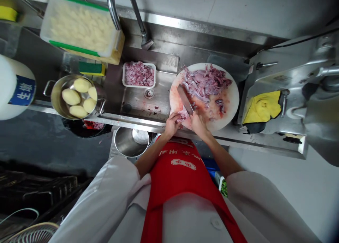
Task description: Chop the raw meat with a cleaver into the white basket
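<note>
My right hand [198, 124] is closed round the handle of a cleaver [185, 100], its blade pointing up and left across the round white cutting board [230, 110]. Fingers of my left hand [172, 124] grip a piece of raw meat [182, 115] at the board's near left edge, close beside the blade. A heap of raw, pinkish meat [206, 81] covers the far part of the board, whose surface is stained red. A small dark piece [220, 105] lies apart on the right side.
Left of the board, a white basket of chopped meat [140, 74] stands in the sink [161, 94] beneath a faucet [145, 40]. Further left are a pot [56, 101] of peeled potatoes and a lidded container [79, 25]. A yellow cloth [262, 107] lies right; a steel pot [120, 144] stands below.
</note>
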